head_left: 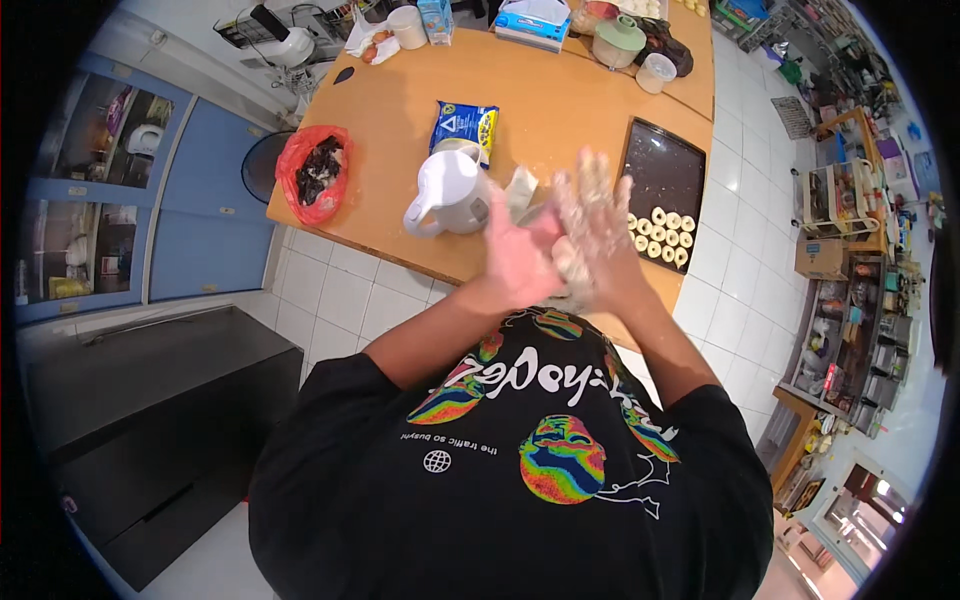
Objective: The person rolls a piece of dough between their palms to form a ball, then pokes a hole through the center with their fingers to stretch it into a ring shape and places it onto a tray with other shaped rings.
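My left hand (524,256) and my right hand (600,222) meet in front of my chest at the table's near edge. The right hand's fingers are stretched and apart, coated with pale dough. On the left hand, the palm shows and the thumb sticks out; its other fingers are partly hidden by the right. Pale dough (572,262) sticks where the hands meet; I cannot tell whether it is a loose lump. Left of my hands stands a white plastic jug (450,190), before a blue and yellow packet (466,128). A dark baking tray (664,165) holds several ring-shaped dough pieces (660,236) at its near end.
On the wooden table (385,110), a red plastic bag (316,175) stands at the left edge. A blue box (533,25), a green-lidded container (618,42) and a white tub (656,72) line the back. Blue cabinets (215,190) stand left, crowded shelves (850,340) right.
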A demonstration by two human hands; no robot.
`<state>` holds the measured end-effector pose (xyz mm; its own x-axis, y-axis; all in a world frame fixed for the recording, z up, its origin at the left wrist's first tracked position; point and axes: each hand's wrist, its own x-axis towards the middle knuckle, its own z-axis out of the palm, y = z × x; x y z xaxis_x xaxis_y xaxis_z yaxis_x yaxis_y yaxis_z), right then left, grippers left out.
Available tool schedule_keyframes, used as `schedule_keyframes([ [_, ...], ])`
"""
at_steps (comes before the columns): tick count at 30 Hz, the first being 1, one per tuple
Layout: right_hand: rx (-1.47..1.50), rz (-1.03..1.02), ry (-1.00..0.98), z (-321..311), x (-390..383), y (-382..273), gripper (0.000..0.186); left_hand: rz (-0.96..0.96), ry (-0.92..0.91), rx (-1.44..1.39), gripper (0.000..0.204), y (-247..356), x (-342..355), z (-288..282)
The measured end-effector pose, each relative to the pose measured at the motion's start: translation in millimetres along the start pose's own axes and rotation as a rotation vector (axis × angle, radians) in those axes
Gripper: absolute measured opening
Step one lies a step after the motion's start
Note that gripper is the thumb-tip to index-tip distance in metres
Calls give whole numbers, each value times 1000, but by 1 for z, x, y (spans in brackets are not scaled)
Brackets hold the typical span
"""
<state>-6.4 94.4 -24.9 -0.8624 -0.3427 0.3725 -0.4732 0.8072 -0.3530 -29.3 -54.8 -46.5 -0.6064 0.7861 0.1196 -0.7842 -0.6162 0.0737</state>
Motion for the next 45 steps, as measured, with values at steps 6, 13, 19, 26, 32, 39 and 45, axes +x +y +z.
schedule_keyframes([
  [6,250,-218,15,17,-7,-32,87,849,178,440,98,-38,28,-6],
  [13,167,85,38,4,-20,3,87,25,246,-170,95,-7,3,2],
  [19,106,-148,-52,6,-23,-42,89,-19,185,-52,96,-17,1,-39],
  [26,186,119,22,26,-23,-20,86,8,276,165,91,-29,-12,-25],
  [32,289,-115,-169,34,-31,-46,88,24,432,53,93,-1,-21,-21],
  [39,215,28,63,28,7,-62,91,218,191,34,94,-27,-1,-50],
  [45,96,-69,-37,21,1,-61,87,-126,71,-96,93,25,-8,-28],
])
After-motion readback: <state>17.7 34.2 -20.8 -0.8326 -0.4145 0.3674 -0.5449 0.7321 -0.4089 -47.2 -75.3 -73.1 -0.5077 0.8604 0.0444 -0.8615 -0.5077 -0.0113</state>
